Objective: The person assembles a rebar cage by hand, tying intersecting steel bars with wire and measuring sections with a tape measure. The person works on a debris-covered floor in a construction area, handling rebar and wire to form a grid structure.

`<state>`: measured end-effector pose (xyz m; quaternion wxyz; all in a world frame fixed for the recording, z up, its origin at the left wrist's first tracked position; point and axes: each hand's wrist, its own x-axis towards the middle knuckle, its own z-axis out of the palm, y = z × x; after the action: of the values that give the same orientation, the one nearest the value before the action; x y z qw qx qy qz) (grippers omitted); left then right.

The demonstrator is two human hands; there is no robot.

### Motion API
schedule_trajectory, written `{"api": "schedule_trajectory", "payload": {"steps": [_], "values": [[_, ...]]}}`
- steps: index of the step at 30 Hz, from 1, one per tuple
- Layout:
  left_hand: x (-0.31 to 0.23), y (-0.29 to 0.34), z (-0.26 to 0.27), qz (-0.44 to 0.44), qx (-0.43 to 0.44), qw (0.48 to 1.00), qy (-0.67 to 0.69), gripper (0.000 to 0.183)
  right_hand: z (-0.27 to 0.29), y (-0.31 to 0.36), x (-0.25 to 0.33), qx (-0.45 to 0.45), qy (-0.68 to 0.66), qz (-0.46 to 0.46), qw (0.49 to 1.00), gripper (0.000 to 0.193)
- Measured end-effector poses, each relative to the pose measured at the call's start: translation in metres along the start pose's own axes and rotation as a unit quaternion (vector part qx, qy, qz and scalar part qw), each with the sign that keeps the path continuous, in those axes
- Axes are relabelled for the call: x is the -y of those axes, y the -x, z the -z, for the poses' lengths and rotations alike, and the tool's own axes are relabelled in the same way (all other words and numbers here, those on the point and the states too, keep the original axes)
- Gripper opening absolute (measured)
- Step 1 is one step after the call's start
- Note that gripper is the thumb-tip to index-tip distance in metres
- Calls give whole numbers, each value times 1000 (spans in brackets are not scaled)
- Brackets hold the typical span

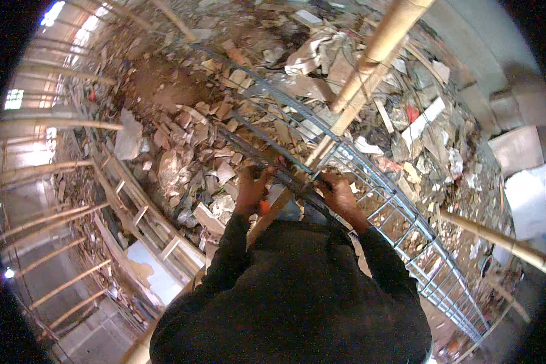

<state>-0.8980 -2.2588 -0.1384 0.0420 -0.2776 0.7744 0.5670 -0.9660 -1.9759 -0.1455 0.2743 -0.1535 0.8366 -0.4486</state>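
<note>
A long steel rebar cage (400, 212) runs slantwise from the far left to the near right, with rectangular ties along it. Its near side has dark bars (242, 144) that pass just in front of my body. My left hand (253, 189) is closed at these dark bars, fingers bent around them. Just right of it, my right hand (340, 195) is curled over the same bars, its thumb and fingers drawn together. Both sets of fingertips are partly hidden, and any small thing in them cannot be made out. A wooden piece (271, 212) crosses under the bars between my hands.
A thick bamboo pole (376, 51) slants up beyond the cage, and another bamboo pole (497, 241) lies at right. Broken rubble (194, 145) covers the ground. A wooden ladder-like frame (148, 212) lies at left, near several bamboo poles (54, 123). White sheet material (525, 197) stands at far right.
</note>
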Motion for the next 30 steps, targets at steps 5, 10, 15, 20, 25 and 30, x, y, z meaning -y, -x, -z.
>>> {"api": "schedule_trajectory", "payload": {"steps": [5,10,15,20,25,30], "values": [[0,-6,-11,67,98,970,212,46,13,-11,-7,41,16,38,998,24],[7,-9,-17,123,65,957,253,39,5,-7,0,-33,76,119,989,27],[5,-7,-18,89,34,978,186,30,-7,6,6,-89,118,90,985,25],[-7,-6,-10,148,85,961,218,28,21,-10,-6,78,13,28,996,28],[-2,-6,-10,136,79,956,247,32,14,-3,-5,24,-6,57,998,28],[1,-7,-11,138,80,956,247,29,14,-4,-6,54,-6,5,999,26]]}}
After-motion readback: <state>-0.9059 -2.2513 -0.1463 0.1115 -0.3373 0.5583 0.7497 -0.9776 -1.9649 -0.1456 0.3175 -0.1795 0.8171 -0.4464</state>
